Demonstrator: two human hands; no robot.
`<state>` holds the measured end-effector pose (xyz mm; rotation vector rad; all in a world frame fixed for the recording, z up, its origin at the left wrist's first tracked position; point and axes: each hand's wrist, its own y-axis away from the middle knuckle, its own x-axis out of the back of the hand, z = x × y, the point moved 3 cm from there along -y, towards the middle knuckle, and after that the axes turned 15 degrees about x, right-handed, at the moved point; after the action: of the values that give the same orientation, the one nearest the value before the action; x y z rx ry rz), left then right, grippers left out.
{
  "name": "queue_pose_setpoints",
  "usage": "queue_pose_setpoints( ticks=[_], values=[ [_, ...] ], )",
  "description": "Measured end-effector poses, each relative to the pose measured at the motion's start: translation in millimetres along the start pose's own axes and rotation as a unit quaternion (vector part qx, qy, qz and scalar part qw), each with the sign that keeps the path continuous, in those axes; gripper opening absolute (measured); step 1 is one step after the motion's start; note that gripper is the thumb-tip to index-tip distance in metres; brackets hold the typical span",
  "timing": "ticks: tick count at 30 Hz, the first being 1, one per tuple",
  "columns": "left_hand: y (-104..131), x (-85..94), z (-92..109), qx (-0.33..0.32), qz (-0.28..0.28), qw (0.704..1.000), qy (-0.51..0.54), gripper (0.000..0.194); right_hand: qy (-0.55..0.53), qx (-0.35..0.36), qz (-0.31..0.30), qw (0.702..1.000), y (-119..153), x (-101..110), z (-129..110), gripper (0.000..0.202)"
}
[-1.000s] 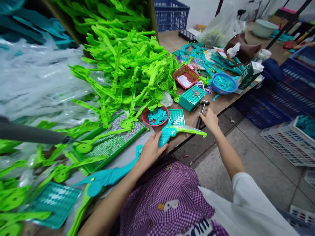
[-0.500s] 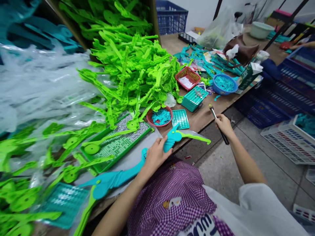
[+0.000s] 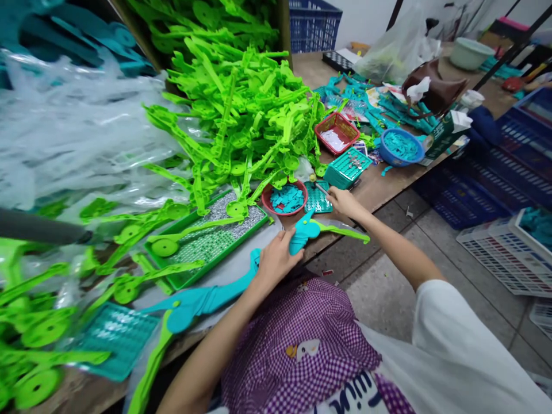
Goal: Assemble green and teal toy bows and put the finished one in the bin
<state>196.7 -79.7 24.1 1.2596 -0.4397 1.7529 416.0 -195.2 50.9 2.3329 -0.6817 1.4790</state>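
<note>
My left hand (image 3: pixel 278 253) is closed around a blue plastic piece (image 3: pixel 307 228) with a green arm (image 3: pixel 345 231) sticking out to the right. My right hand (image 3: pixel 344 201) grips a slim tool (image 3: pixel 319 187), whose tip is over a teal tray (image 3: pixel 319 198) of small parts. Just left of that tip sits a round red basket (image 3: pixel 284 198) of blue pieces. Under my left forearm, a second blue piece (image 3: pixel 202 303) with a green arm lies at the table edge. Beside it is a green tray (image 3: pixel 215 244) of small metal parts.
A large heap of green parts (image 3: pixel 245 109) fills the back. Farther right stand a red basket (image 3: pixel 337 133), a stack of teal trays (image 3: pixel 348 167) and a blue bowl (image 3: pixel 401 146). Another teal tray (image 3: pixel 116 339) is at the lower left. Crates (image 3: pixel 509 244) stand on the floor at right.
My right hand has moved left and up with the tool, from beyond the table's front edge to the small teal tray. My left hand keeps its hold; the view has shifted slightly.
</note>
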Motion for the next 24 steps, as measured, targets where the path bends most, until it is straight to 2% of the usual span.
queue_pose_setpoints(
  ticks=[3, 6, 9, 11, 14, 16, 19, 24],
  values=[
    [-9.4, 0.8, 2.4, 0.003, 0.003, 1.0, -0.008, 0.061, 0.066, -0.002, -0.016, 0.998, -16.4, 6.8, 3.6, 0.026],
    [-11.5, 0.5, 3.1, 0.001, 0.004, 1.0, -0.012, 0.061, 0.066, -0.005, 0.01, 0.998, -0.3, 10.5, 5.9, 0.031],
    [-6.9, -0.8, 1.7, -0.005, 0.006, 1.0, -0.015, 0.06, 0.017, 0.02, 0.091, 0.995, 50.0, 3.4, -0.6, 0.036],
    [-4.3, -1.8, 0.7, -0.008, 0.007, 1.0, -0.013, 0.06, -0.037, 0.071, 0.143, 0.987, 91.7, -9.9, -10.8, 0.04],
    [-3.9, -2.3, 0.0, -0.007, 0.008, 1.0, -0.006, 0.06, -0.064, 0.1, 0.161, 0.98, 144.2, -35.4, -26.5, 0.044],
    [-4.7, -1.8, 0.7, -0.006, 0.006, 1.0, -0.001, 0.06, -0.059, 0.089, 0.168, 0.98, 165.1, -48.0, -34.6, 0.046],
    [-4.3, -0.5, 3.0, -0.002, 0.006, 1.0, -0.004, 0.06, -0.04, 0.07, 0.172, 0.982, 175.4, -56.8, -42.5, 0.049],
    [-1.9, -0.7, 4.4, 0.014, 0.007, 1.0, -0.013, 0.059, -0.056, 0.062, 0.141, 0.987, 168.8, -56.6, -45.7, 0.048]
  ],
)
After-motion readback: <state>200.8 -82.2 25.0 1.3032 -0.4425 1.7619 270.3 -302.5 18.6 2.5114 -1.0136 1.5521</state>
